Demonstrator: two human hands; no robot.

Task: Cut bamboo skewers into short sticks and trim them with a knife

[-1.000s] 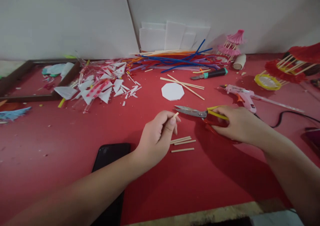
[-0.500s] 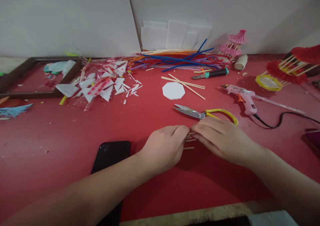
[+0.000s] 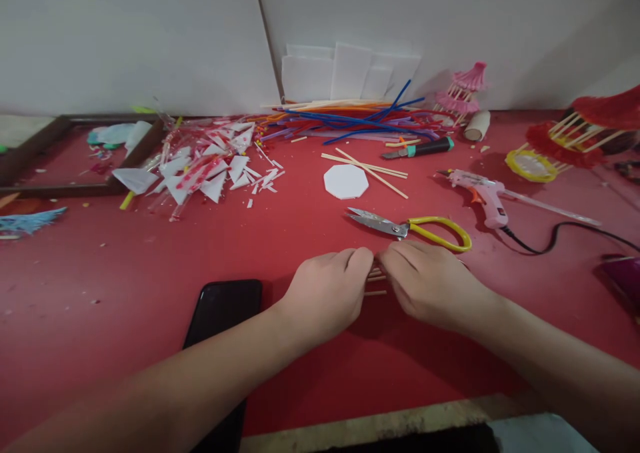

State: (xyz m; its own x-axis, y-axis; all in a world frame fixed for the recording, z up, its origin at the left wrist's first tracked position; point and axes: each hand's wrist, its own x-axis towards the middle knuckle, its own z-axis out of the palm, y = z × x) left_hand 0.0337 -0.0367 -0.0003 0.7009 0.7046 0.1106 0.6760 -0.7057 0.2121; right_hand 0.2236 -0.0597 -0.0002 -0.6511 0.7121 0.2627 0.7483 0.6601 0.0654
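Both my hands rest on the red table [image 3: 125, 266], knuckles up, fingertips meeting over several short wooden sticks [image 3: 375, 283]. My left hand [image 3: 327, 293] is curled with its fingers pinched onto the left ends of the sticks. My right hand [image 3: 430, 283] is curled the same way onto their right ends. Only short bits of the sticks show between the two hands. The yellow-handled scissors [image 3: 410, 227] lie shut on the table just beyond my right hand, untouched.
A black phone [image 3: 220, 313] lies by my left forearm. Beyond are a white octagon [image 3: 345, 181], long sticks [image 3: 367, 168], a pink glue gun [image 3: 480, 189] with black cord, a cutter [image 3: 420, 148], coloured straws, paper scraps, small paper-and-stick models and a wooden frame [image 3: 60, 189].
My right hand let go of the scissors and came over to the short sticks. My left hand dropped from holding one stick up to the same pile; both hands now pinch them.
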